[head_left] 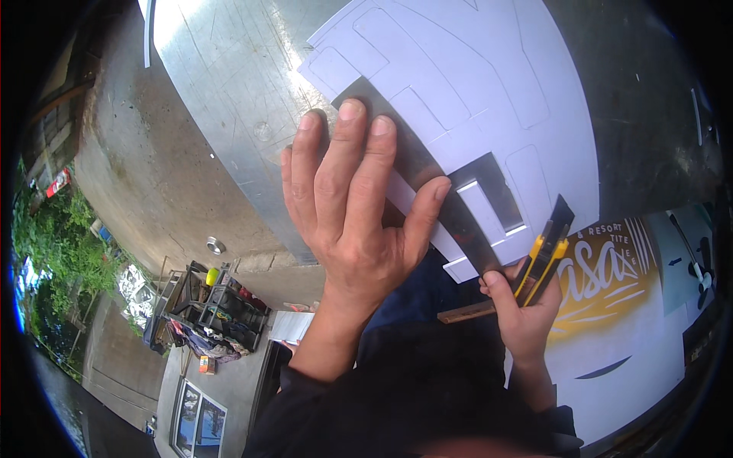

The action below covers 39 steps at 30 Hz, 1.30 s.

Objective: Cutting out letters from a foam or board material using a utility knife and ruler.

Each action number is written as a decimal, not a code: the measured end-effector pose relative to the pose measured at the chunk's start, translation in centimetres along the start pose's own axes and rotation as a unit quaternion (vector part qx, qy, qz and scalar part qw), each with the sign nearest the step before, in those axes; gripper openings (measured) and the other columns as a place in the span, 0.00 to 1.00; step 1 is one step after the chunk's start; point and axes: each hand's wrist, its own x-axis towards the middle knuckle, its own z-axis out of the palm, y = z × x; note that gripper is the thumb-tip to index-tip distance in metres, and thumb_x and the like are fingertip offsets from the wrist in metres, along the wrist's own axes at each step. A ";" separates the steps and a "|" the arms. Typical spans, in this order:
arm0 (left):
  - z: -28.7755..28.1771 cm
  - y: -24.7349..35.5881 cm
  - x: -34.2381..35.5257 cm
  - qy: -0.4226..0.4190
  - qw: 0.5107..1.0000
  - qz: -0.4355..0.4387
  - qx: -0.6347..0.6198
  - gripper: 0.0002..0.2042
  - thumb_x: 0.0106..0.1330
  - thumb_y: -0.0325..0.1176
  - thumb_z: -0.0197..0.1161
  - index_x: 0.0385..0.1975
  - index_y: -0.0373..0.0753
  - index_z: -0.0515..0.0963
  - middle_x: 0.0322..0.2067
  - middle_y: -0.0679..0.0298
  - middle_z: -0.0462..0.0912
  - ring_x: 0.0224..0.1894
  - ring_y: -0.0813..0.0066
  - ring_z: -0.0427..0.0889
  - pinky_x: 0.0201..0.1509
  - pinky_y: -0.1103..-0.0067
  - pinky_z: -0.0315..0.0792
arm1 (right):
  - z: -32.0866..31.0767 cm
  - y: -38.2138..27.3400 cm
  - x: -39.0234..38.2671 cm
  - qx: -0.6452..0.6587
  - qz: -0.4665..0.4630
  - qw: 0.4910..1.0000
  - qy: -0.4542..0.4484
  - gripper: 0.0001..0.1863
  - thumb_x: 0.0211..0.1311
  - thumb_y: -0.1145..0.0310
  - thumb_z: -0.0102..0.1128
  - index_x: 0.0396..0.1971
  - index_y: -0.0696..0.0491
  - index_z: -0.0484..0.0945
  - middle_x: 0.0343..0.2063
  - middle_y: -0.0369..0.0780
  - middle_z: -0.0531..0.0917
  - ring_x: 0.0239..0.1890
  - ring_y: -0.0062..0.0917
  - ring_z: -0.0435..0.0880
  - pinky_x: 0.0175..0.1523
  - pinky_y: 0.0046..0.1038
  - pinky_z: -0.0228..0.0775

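Observation:
A metal ruler (413,149) lies slantwise across a white sheet (458,69) marked with thin outlines of panels. My left hand (347,214) rests flat on the ruler, its fingers stretched out and its thumb apart at the ruler's edge. My right hand (527,324) grips a yellow and black utility knife (544,256), the blade end pointing up and away from me. Its thumb and fingertip also touch the near end of the ruler. Beside the ruler, a cut-out opening (500,191) in the sheet shows dark metal beneath, with narrow white strips along it.
Under the sheet is a scratched metal tabletop (229,84). A wooden strip (467,311) juts out near my right wrist. A banner (611,305) printed in yellow lies at the right. To the left are a concrete floor (145,153), a small ring-shaped object (216,245) and a cluttered rack (229,305).

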 end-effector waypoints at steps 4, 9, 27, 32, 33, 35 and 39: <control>0.0 0.1 0.0 -0.002 1.000 -0.001 0.003 0.30 0.61 0.40 0.75 0.61 0.33 0.77 0.63 0.49 0.77 0.70 0.46 0.68 0.75 0.55 0.57 | 0.0 -0.2 0.1 0.003 0.011 1.000 0.003 0.13 0.64 0.83 0.65 0.42 0.59 0.70 0.29 0.39 0.80 0.31 0.23 0.87 0.41 0.25 0.83; -0.1 0.3 0.0 -0.009 1.000 -0.010 0.012 0.29 0.61 0.40 0.75 0.61 0.33 0.77 0.63 0.49 0.77 0.71 0.47 0.67 0.75 0.55 0.57 | -0.1 -0.1 0.3 -0.014 0.001 1.000 -0.005 0.12 0.64 0.84 0.64 0.42 0.59 0.70 0.29 0.38 0.80 0.31 0.23 0.87 0.41 0.24 0.83; -0.1 0.3 0.0 -0.010 1.000 -0.012 0.004 0.29 0.62 0.40 0.74 0.60 0.32 0.77 0.62 0.48 0.77 0.71 0.45 0.67 0.76 0.55 0.56 | 0.1 0.4 0.2 -0.008 -0.003 1.000 0.011 0.16 0.61 0.80 0.69 0.46 0.60 0.72 0.28 0.37 0.81 0.30 0.20 0.85 0.39 0.22 0.78; -0.2 0.2 -0.1 -0.012 1.000 -0.007 -0.006 0.29 0.62 0.41 0.74 0.61 0.33 0.76 0.64 0.46 0.76 0.72 0.45 0.66 0.76 0.54 0.56 | 0.1 0.7 0.1 0.007 -0.008 1.000 0.021 0.19 0.59 0.75 0.73 0.48 0.61 0.75 0.26 0.36 0.83 0.28 0.16 0.83 0.36 0.20 0.74; -0.2 0.2 -0.2 -0.012 1.000 -0.006 -0.006 0.29 0.62 0.41 0.74 0.61 0.33 0.76 0.64 0.46 0.76 0.72 0.45 0.66 0.76 0.54 0.56 | 0.2 0.8 0.1 0.010 -0.012 1.000 0.019 0.19 0.59 0.75 0.73 0.48 0.61 0.75 0.26 0.36 0.83 0.28 0.17 0.84 0.37 0.20 0.75; -0.1 0.1 -0.3 -0.008 1.000 -0.004 -0.010 0.30 0.63 0.42 0.74 0.62 0.33 0.75 0.64 0.45 0.75 0.72 0.45 0.66 0.76 0.53 0.55 | 0.3 1.0 0.2 0.013 -0.016 1.000 0.019 0.19 0.60 0.75 0.73 0.48 0.61 0.75 0.26 0.36 0.83 0.29 0.17 0.84 0.37 0.20 0.75; -0.2 0.2 -0.3 -0.015 1.000 -0.003 -0.005 0.31 0.64 0.43 0.73 0.63 0.32 0.74 0.65 0.45 0.74 0.73 0.45 0.65 0.76 0.52 0.55 | 0.1 1.4 0.1 0.008 -0.020 1.000 0.013 0.19 0.60 0.75 0.73 0.48 0.59 0.75 0.27 0.37 0.84 0.29 0.18 0.85 0.37 0.20 0.75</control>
